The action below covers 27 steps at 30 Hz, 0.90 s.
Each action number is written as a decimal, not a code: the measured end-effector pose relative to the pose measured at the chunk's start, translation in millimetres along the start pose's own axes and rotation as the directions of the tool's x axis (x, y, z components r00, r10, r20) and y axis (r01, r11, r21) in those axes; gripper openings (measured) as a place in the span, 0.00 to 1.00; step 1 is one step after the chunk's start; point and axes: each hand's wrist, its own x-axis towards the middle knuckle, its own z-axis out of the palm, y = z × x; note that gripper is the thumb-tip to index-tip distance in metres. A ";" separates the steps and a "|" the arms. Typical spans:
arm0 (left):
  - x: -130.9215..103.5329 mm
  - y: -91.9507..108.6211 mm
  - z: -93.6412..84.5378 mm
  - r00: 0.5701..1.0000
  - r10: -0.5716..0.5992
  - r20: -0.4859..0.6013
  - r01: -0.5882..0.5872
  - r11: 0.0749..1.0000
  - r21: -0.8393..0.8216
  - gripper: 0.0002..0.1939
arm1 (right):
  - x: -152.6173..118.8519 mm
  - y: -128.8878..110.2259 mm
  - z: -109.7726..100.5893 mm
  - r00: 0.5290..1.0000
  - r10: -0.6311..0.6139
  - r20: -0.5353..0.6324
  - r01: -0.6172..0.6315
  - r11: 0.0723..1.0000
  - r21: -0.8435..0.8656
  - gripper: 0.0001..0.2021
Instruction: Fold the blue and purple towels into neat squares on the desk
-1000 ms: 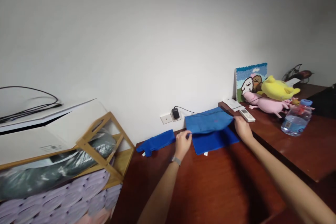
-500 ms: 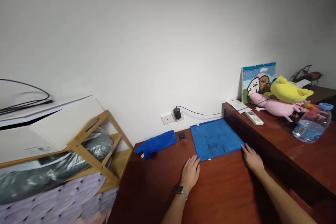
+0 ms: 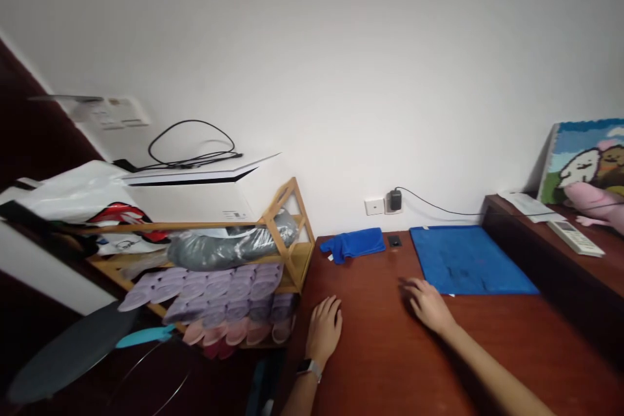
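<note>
On the reddish-brown wooden table point(image 3: 370, 351) my left hand point(image 3: 324, 328) rests near the left edge, fingers out and nothing in it. My right hand point(image 3: 428, 304) is over the middle of the table with its fingers apart and slightly bent, also holding nothing. Just beyond it to the right, a blue cloth point(image 3: 468, 260) lies spread flat with dark stains on it. A second blue cloth point(image 3: 358, 244), folded and crumpled at its left end, lies by the wall, past my left hand.
Left of the table stands a wooden rack point(image 3: 292, 227) with several purple slippers point(image 3: 219, 283) and a white box point(image 3: 195, 201) on top. A black plug point(image 3: 395, 199) sits in the wall socket. On the raised ledge at right are a remote control point(image 3: 575, 237) and a pink plush toy point(image 3: 595, 201).
The view has turned left. Both hands have left the near corners of the spread cloth: the right moved left across the table, the left towards the table's left edge.
</note>
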 end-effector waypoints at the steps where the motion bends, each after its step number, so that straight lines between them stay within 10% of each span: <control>1: -0.1 2.9 -0.5 1.000 -0.010 0.008 0.010 1.000 -0.005 0.19 | 24.8 -24.5 10.1 0.998 -0.025 0.053 0.026 1.000 -0.014 0.23; 9: -6.4 6.0 -5.1 0.997 -0.057 0.053 0.060 0.997 -0.056 0.22 | 170.4 -127.8 76.2 0.967 -0.033 0.253 0.082 0.979 -0.187 0.25; 17: -9.5 9.2 -8.3 0.993 -0.095 0.072 0.101 0.991 -0.084 0.22 | 189.5 -139.6 94.5 0.969 0.070 0.235 -0.033 0.987 -0.159 0.34; 21: -7.4 7.1 -5.5 0.994 -0.091 0.054 0.096 0.989 -0.115 0.22 | 205.0 -160.5 12.7 0.989 -0.049 -0.142 0.080 0.973 0.216 0.36; 24: -4.8 5.6 -5.7 0.993 -0.117 -0.001 0.114 0.971 -0.210 0.20 | 203.6 -188.9 -102.2 0.837 -0.129 -0.532 0.347 0.876 0.334 0.33; 27: -2.9 7.8 -14.8 0.982 -0.172 -0.074 0.136 0.926 -0.352 0.15 | 169.3 -221.3 -218.3 0.761 -0.120 -0.638 0.430 0.829 0.357 0.30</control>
